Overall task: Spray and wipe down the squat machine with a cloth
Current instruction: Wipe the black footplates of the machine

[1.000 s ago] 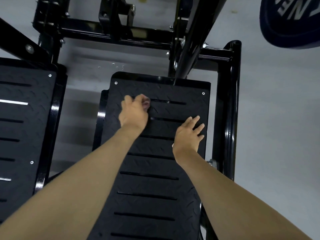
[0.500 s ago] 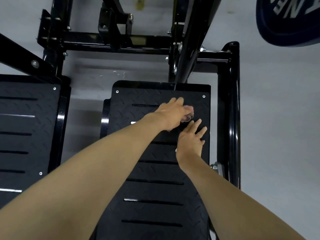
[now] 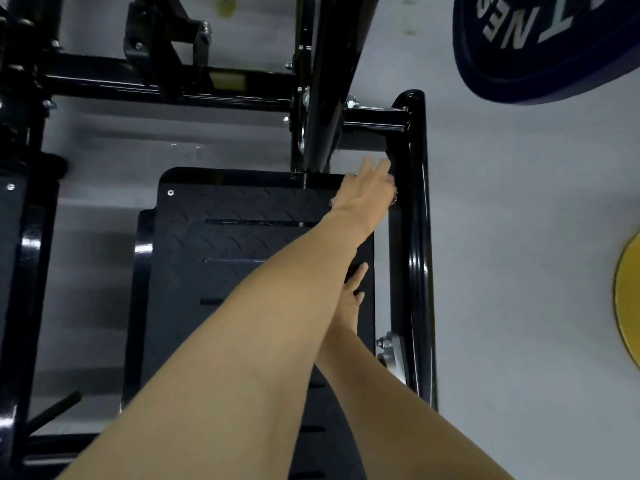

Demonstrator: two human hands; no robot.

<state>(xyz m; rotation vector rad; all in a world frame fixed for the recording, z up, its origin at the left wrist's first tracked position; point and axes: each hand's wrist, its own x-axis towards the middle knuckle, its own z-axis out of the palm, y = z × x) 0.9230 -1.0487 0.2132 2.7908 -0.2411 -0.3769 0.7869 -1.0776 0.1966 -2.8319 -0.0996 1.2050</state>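
Note:
The squat machine's right black tread footplate point(image 3: 221, 251) fills the middle of the view, with its glossy black side rail point(image 3: 417, 237) along the right. My left hand point(image 3: 367, 192) reaches across to the plate's far right corner, fingers stretched forward, pressing a small pinkish cloth point(image 3: 393, 196) that peeps out from under the palm. My right hand point(image 3: 353, 289) lies flat on the plate near its right edge, mostly hidden under my left forearm, and holds nothing. No spray bottle is in view.
A second footplate point(image 3: 14, 237) sits at the left edge. Black frame bars and a pivot arm point(image 3: 322, 81) cross the top. A dark blue weight plate point(image 3: 554, 46) hangs at upper right, a yellow plate point(image 3: 628, 299) at the right edge. Grey floor surrounds the machine.
My left hand has swept the cloth from the plate's upper middle to its far right corner, crossing over my right hand. My right hand has stayed flat on the plate.

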